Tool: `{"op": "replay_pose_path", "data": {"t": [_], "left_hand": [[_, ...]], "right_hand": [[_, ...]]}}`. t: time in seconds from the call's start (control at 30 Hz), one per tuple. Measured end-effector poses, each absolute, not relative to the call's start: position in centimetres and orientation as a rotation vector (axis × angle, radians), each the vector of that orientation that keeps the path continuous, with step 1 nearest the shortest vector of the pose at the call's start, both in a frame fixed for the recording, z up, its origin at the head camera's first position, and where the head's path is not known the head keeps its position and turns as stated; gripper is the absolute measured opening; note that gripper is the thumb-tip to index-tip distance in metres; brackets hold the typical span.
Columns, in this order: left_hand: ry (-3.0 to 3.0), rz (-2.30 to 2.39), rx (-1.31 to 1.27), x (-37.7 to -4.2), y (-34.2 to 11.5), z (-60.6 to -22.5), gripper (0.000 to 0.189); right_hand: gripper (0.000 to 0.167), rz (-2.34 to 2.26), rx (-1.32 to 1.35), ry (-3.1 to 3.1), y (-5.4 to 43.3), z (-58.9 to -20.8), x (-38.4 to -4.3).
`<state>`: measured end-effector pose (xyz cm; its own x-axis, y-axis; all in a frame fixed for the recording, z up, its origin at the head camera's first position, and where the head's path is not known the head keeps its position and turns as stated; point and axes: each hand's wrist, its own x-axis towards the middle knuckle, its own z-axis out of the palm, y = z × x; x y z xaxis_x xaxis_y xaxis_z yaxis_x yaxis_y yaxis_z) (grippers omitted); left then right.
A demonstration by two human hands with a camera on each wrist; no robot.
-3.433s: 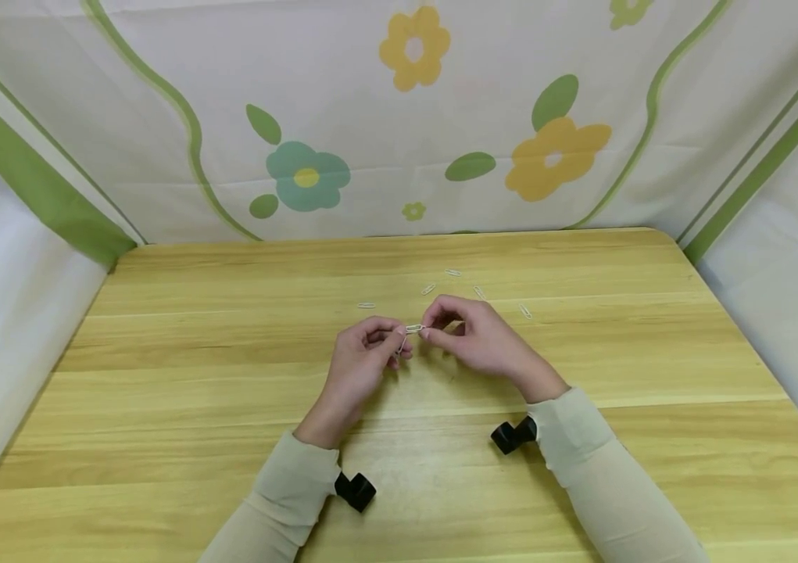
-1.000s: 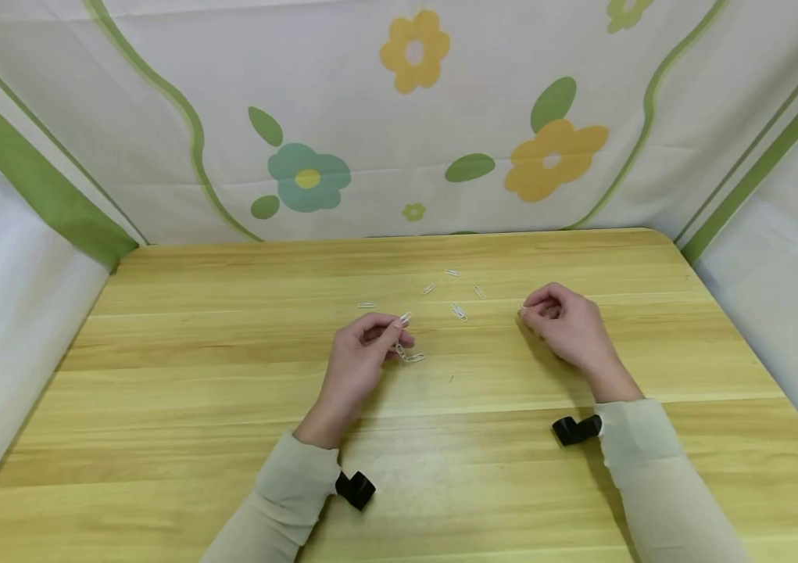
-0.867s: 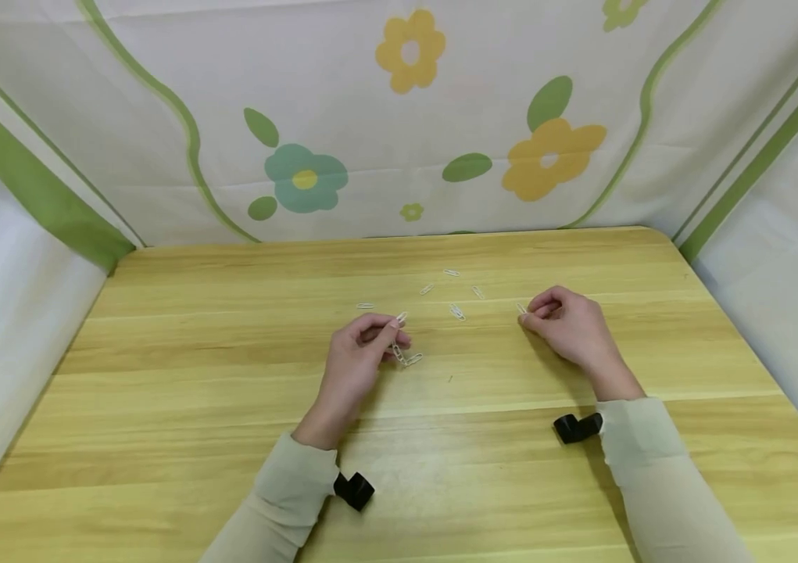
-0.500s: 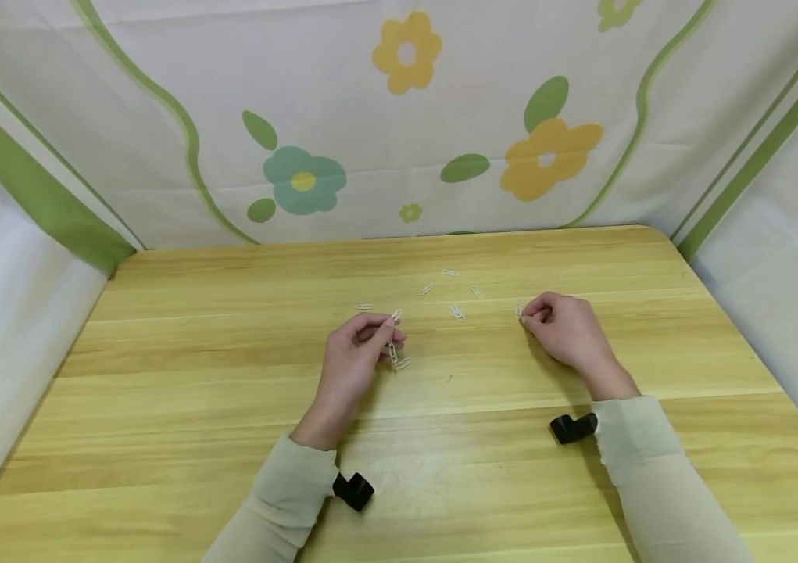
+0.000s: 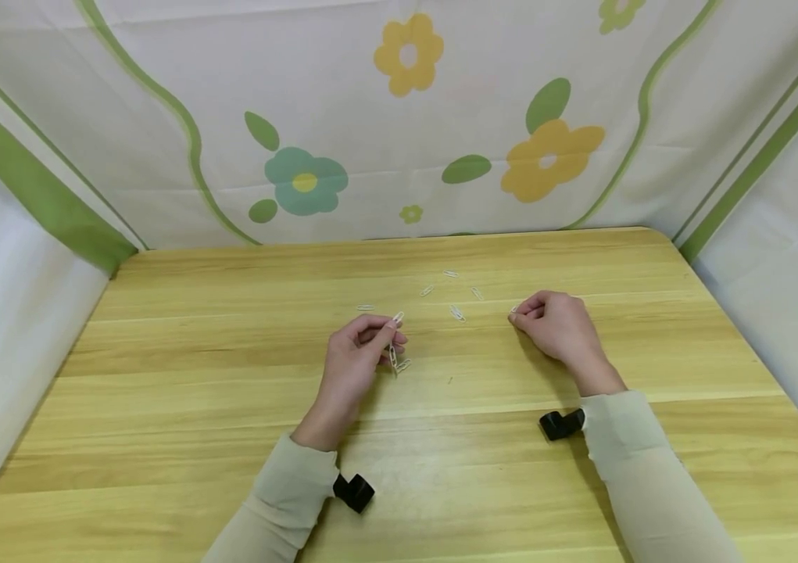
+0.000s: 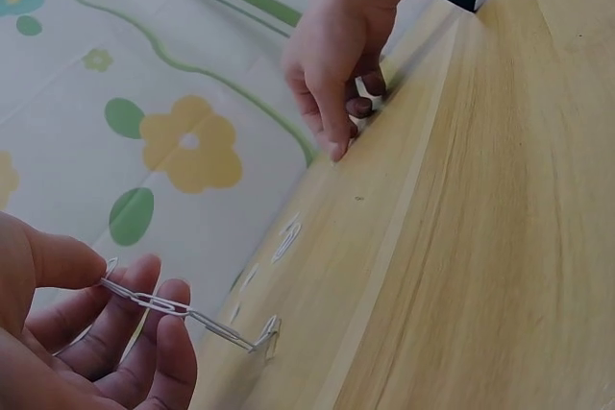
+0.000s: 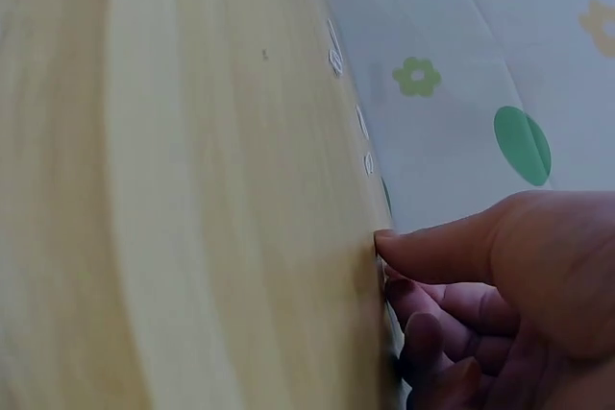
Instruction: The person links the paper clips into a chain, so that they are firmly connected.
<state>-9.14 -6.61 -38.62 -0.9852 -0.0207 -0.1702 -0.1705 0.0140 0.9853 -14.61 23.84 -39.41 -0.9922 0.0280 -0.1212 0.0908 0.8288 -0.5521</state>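
Between thumb and fingers, my left hand [image 5: 355, 360] pinches one end of a short chain of white paper clips [image 6: 163, 305]. An end loop sticks up past the thumb, while the linked clips hang below the fingers over the table. To the right, low over the tabletop, my right hand [image 5: 559, 327] pinches a single paper clip [image 5: 513, 310] at its fingertips, mostly covered by thumb and index finger. Two overlapping paper clips [image 5: 457, 313] lie between the hands, a little farther back than the chain.
Several loose clips are scattered toward the back: one clip [image 5: 365, 307] beyond my left hand, another clip [image 5: 451, 274] farthest away. The wooden table [image 5: 159, 407] ends at a flowered cloth [image 5: 363, 102] behind and pale cloth at both sides.
My right hand has left the chain, moved right and picked up the clip lying there, then come slightly back left. The chain's freed end now hangs from my left hand, which stays nearly in place.
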Motion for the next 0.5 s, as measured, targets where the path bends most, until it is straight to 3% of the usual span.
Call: {"op": "replay_pose_path", "data": {"t": [0.5], "left_hand": [[2.137, 2.125, -0.221, -9.11, -6.57, -38.81, 0.022]], "right_hand": [[0.036, -1.101, 0.026, 2.813, 24.63, -39.50, -15.38]]}}
